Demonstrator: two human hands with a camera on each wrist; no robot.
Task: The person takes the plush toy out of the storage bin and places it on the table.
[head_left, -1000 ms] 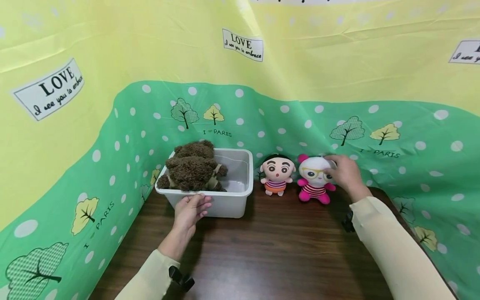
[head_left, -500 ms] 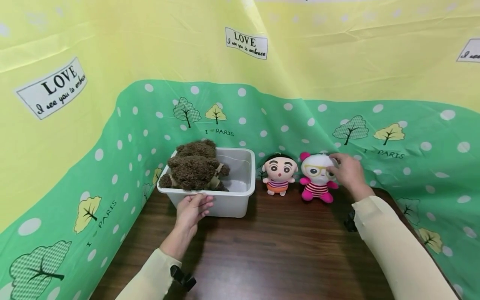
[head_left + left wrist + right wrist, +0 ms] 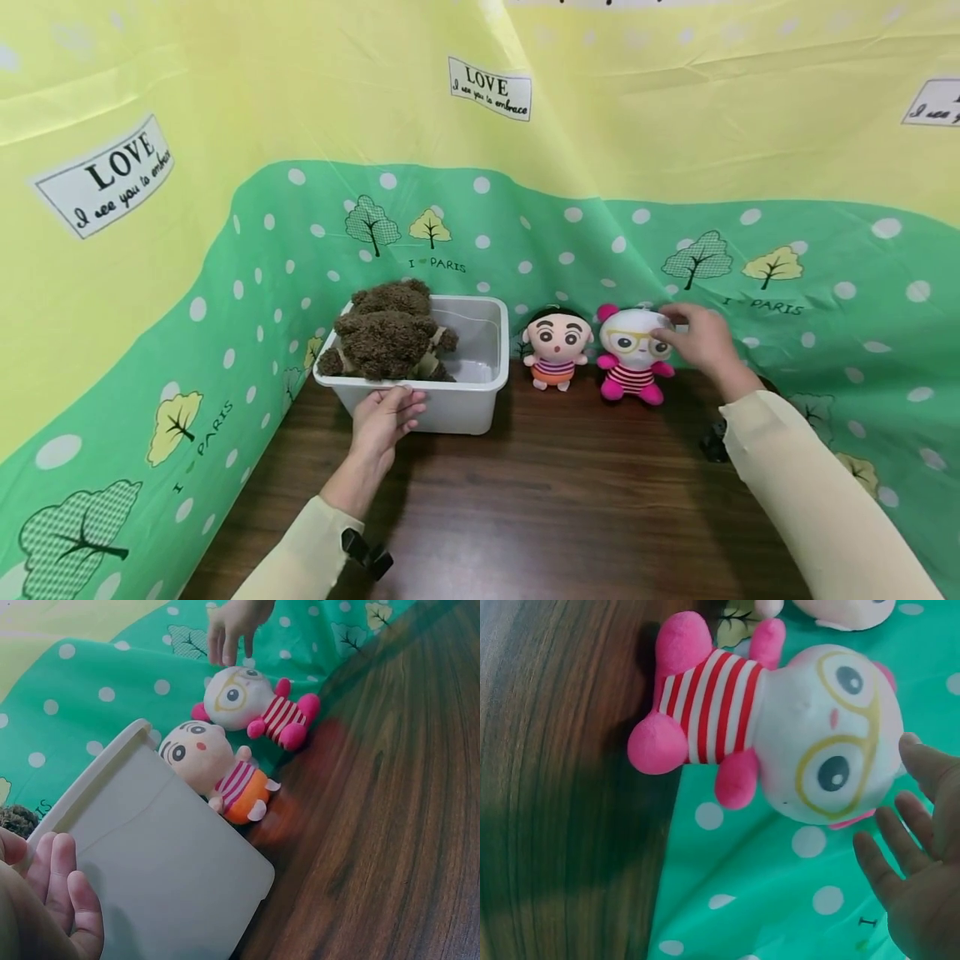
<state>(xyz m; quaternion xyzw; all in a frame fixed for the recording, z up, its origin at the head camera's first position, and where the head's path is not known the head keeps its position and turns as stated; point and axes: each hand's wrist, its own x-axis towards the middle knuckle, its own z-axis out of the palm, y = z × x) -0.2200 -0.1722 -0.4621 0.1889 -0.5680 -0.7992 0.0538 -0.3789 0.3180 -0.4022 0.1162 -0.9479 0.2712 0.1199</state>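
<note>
A grey plastic bin (image 3: 450, 412) stands at the left back of the table, and two fuzzy brown teddy bears (image 3: 386, 343) lie inside its left part. My left hand (image 3: 382, 421) holds the near rim of the bin, thumb at the lip and fingers against the outer wall. To the right, a pink-and-white panda plush (image 3: 632, 354) with yellow glasses sits upright against the cloth. My right hand (image 3: 701, 342) is beside its head; in the right wrist view the fingers (image 3: 877, 862) are spread and the thumb is at the head's edge.
A boy doll plush (image 3: 557, 348) with black hair and orange shorts sits between bin and panda. Dark wood table (image 3: 540, 500) lies in front. A green and yellow printed cloth (image 3: 570, 229) hangs close behind and along the left side.
My right hand has shifted slightly to the right, away from the panda's head, with its fingers drawn off. The left hand and the bin stay put.
</note>
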